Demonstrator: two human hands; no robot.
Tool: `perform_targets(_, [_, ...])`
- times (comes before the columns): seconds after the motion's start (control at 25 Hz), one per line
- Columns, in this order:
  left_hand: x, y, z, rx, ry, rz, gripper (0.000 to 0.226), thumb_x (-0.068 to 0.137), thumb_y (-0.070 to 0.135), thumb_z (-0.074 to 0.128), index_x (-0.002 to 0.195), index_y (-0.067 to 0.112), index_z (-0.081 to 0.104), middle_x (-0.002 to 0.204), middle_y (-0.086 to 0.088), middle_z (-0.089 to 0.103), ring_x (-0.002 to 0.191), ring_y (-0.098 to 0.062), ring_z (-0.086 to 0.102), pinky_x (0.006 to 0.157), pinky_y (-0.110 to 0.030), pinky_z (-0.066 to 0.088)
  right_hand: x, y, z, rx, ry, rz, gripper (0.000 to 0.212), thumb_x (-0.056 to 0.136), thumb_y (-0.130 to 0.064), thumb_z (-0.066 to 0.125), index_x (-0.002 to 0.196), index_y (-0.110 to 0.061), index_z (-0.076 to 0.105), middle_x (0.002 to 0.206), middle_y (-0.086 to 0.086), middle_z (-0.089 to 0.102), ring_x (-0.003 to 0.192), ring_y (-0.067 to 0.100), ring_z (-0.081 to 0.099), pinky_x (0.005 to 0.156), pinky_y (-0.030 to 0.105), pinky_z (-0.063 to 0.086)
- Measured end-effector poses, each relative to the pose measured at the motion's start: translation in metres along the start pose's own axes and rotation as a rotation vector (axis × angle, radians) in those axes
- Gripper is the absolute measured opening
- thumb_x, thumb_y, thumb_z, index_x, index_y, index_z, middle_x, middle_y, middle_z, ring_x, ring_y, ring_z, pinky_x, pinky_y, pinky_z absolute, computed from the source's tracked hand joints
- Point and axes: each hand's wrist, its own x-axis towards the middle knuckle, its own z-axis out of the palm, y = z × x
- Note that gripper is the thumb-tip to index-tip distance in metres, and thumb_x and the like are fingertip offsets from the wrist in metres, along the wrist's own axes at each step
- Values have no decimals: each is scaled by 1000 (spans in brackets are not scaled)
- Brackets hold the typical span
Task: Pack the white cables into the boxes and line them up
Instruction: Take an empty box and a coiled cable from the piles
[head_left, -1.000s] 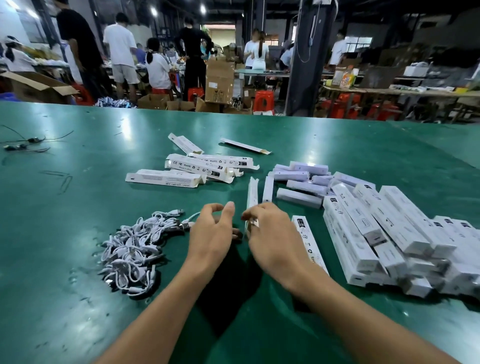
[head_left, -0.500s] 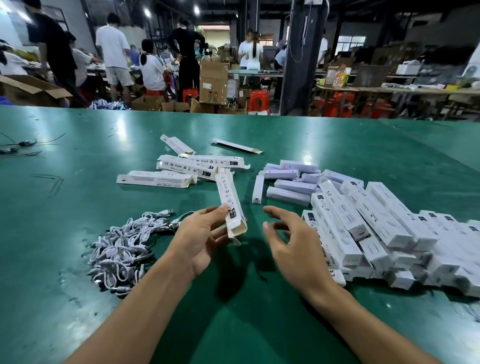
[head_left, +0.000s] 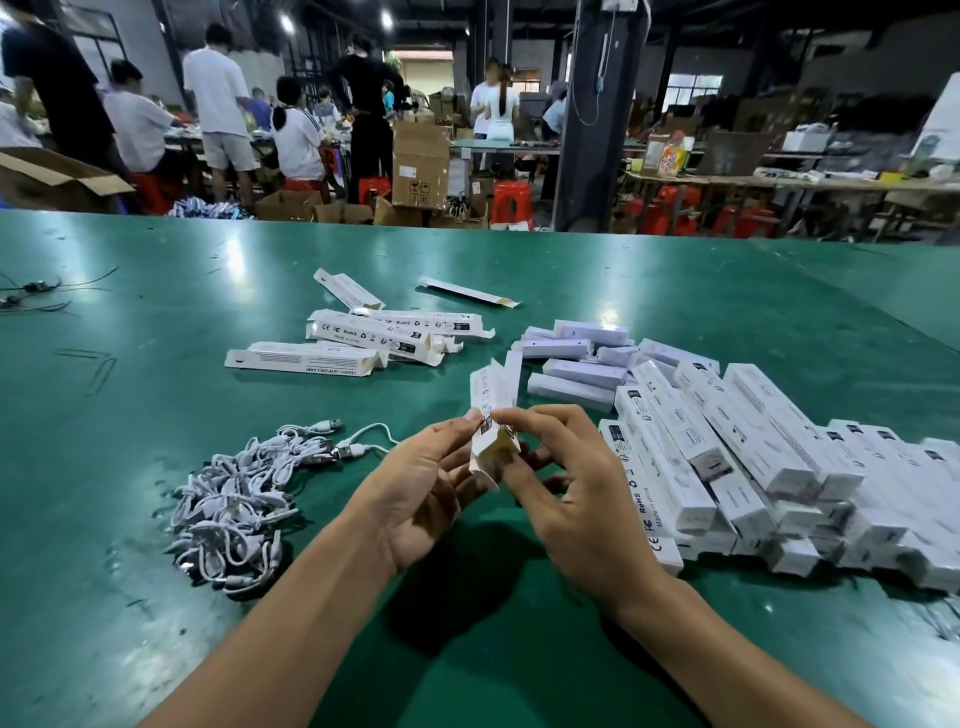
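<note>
A long white box (head_left: 488, 410) is held above the green table (head_left: 156, 467), its near end toward me with the flap open. My left hand (head_left: 426, 483) grips it from the left, thumb and fingers on its lower end. My right hand (head_left: 566, 483) pinches the same end from the right. A pile of coiled white cables (head_left: 244, 499) lies left of my left hand. Several flat, unfilled boxes (head_left: 363, 338) lie farther back at centre. Many boxes (head_left: 753, 452) are stacked in rows on the right.
Thin dark wires (head_left: 31, 296) lie at the far left of the table. Beyond the far edge are people, cardboard cartons (head_left: 420, 166), red stools (head_left: 511, 200) and a dark pillar (head_left: 592, 114).
The left hand lifted one box from the table and turned its open end toward me. The right hand, spread open half a second ago, has come in and closed on that box's near end.
</note>
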Motion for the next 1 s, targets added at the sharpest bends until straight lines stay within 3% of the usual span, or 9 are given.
perform_targets(0.12, [-1,-1,2,-45,-44,-14,44,95,20,61,132,-5,58,113,-21,71,87,-22,67,76,-25,58,-1,-3,3,-14,88,-102,35,94,-14,69,119,-39,68,113,-11,52,88,10,61,73,13,47])
perform_targets(0.28, [-2,-3,5,-64,-44,-50,39,90,22,67,122,0,66,93,-8,74,65,-11,66,56,-17,56,3,-3,-11,-322,128,-401,24,95,-16,71,118,-24,72,112,-3,55,69,9,55,53,28,49])
perform_targets(0.44, [-2,-4,6,-46,-33,-62,35,79,23,72,105,-1,72,98,-13,74,74,-18,73,67,-20,58,6,-4,-19,-545,49,-572,26,93,-9,65,114,-22,72,117,0,59,68,3,46,49,22,37])
perform_targets(0.52, [-3,-2,5,-58,-33,-73,34,78,24,73,101,-1,74,96,-12,76,72,-17,74,69,-20,60,5,-3,-17,-524,53,-554,18,94,-12,65,108,-20,74,117,-1,60,64,5,46,47,25,39])
perform_targets(0.64, [-4,2,6,-84,-13,-107,25,79,28,74,89,5,76,85,-8,75,51,-9,66,44,-13,52,2,-1,-14,-442,67,-487,18,99,-27,64,114,-21,74,123,-5,59,66,2,47,48,26,46])
perform_targets(0.72, [-5,2,8,-135,-34,-107,23,81,26,72,84,3,77,83,-12,75,49,-9,67,39,-16,50,0,0,-13,-416,45,-452,30,101,-42,60,121,-23,72,130,-7,57,71,-1,51,53,22,47])
perform_targets(0.84, [-7,-1,10,-209,-90,-73,26,82,24,69,85,-1,76,78,-11,75,52,-11,69,42,-18,52,-1,-1,-4,-260,124,-368,24,99,-37,65,117,-25,74,127,-6,61,79,6,64,60,29,55])
perform_targets(1.0, [-6,-8,12,-216,-135,-5,26,86,22,66,83,0,80,91,-13,77,73,-14,75,68,-22,61,3,-9,3,74,259,-150,23,94,-22,73,112,-34,68,108,-11,69,75,14,69,61,36,58])
